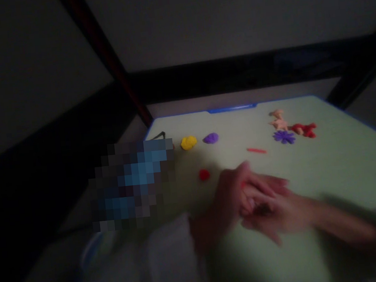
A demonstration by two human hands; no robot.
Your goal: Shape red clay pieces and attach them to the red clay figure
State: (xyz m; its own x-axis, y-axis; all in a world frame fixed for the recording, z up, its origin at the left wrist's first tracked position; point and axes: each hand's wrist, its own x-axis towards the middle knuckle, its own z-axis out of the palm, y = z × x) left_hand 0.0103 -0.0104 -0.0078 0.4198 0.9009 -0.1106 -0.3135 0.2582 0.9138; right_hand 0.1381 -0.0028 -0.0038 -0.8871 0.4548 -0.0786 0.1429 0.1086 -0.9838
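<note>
My left hand [226, 195] and my right hand [274, 208] meet palm against palm over the pale green board [327, 176]. Both are smeared by motion. A sliver of red clay seems to show between the palms, but I cannot make it out for certain. A small red clay ball [204, 174] lies just left of my left hand. A thin red clay strip [256, 151] lies beyond the hands.
A yellow clay lump [188, 142] and a purple lump [210, 138] sit at the board's far left. A purple clay flower [284, 136], a red figure [305, 129] and a peach figure [279, 120] lie far right. A dark frame [234, 72] runs behind.
</note>
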